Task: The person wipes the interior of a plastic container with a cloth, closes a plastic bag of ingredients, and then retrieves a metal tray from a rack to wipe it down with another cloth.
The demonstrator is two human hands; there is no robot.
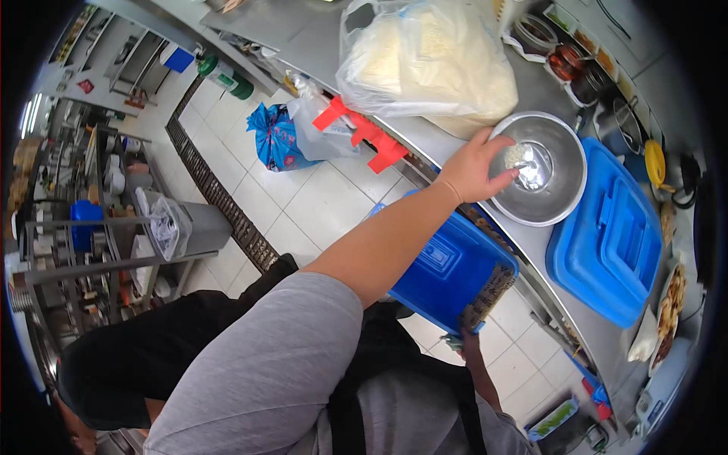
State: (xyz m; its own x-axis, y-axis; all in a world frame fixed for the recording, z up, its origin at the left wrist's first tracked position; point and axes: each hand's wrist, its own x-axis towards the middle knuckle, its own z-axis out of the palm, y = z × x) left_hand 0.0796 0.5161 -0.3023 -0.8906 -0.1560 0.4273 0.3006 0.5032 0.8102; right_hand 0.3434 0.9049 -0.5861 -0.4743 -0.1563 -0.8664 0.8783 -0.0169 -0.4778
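Observation:
My left hand (475, 168) reaches over the near rim of a metal bowl (557, 189). Its thumb and fingers are apart, on either side of a small clump of white grains (516, 156) inside. A blue plastic bin (425, 284) is tilted beside the counter, below my forearm. At its lower end my right hand (472, 343) grips the edge, with the fingers partly hidden. Against the bowl lies a blue lid (607, 235). A large translucent bag of pale white contents (428, 64) sits on the counter just behind my left hand.
Sauce jars (572, 68) and pots line the counter's back. Red tape strips (364, 135) hang from its front edge. On the tiled floor are a blue bag (280, 140) and a drain grate (205, 167). A person in black clothing (152, 356) is close on the left.

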